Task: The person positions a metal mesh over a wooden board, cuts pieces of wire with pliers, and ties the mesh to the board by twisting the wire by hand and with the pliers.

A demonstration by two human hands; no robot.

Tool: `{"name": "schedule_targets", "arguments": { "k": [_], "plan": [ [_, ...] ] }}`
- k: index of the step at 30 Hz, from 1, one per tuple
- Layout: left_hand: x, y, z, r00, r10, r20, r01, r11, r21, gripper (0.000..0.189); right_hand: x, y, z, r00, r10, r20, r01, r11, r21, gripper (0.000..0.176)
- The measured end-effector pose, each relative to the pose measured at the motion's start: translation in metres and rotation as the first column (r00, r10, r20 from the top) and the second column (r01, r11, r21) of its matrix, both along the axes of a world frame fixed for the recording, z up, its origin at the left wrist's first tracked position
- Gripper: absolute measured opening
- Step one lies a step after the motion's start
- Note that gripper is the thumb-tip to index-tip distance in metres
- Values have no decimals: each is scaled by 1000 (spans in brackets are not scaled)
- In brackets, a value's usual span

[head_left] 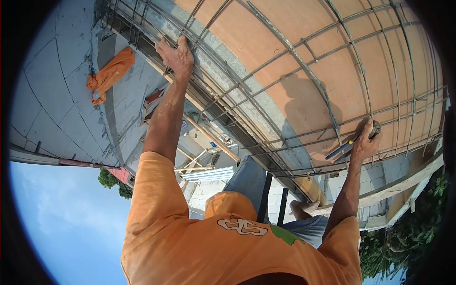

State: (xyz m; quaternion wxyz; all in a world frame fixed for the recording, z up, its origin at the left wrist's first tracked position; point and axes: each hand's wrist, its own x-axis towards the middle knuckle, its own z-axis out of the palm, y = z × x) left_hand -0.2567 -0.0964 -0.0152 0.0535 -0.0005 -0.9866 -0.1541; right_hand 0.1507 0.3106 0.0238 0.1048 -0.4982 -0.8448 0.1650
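Left hand [176, 57], upper left of centre, clenched around a steel bar [209, 80] at the edge of a rebar grid [304, 45], back of the hand toward the camera, forearm running down toward the bottom of the frame. Right hand [366, 138], at the right of mid-frame, closed in a fist on a blue-handled tool [341, 149], handles slanting down and left out of the palm, fist close against a crossing of bars in the same grid. Under the grid, orange-brown plywood sheeting [266, 28] across the whole upper right, with a dark shadow of a person [304, 104] between the two hands. Along the near edge of the grid, a narrow cage of bars [247, 128], slanting from top centre toward the lower right. Across the bottom centre, an orange shirt [190, 247] with a white and green print, sleeves leading up to both arms; just above it, a bare foot [304, 208]. At far left, a grey block wall [52, 95] with an orange cloth [110, 73] lying against it. Blue sky [61, 213] in the lower left, green trees [413, 237] in the lower right.
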Motion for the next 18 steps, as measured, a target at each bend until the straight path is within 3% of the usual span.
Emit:
{"name": "schedule_targets", "arguments": {
  "k": [2, 4, 12, 17, 18],
  "plan": [
    [2, 4, 5, 999, 20, 26, -22, 997, 73, 72, -2, 1, 4, 999, -40, 18, 41, 998, -38, 38],
    [1, 7, 5, 998, 58, 29, -58, 998, 11, 70, -9, 2, 8, 999, -33, -6, 33, 999, -15, 38],
    [4, 7, 6, 998, 64, 24, -65, 997, 34, 71, -9, -1, 7, 994, -66, 93, 69, 997, -33, 40],
    [2, 7, 7, 997, 70, 20, -70, 998, 0, 71, -11, -3, 7, 997, -56, 46, 58, 997, -51, 44],
    [2, 9, 7, 997, 70, 22, -70, 998, -9, 71, -12, -3, 10, 992, -58, 109, 65, 996, -60, 45]
  ]
}}
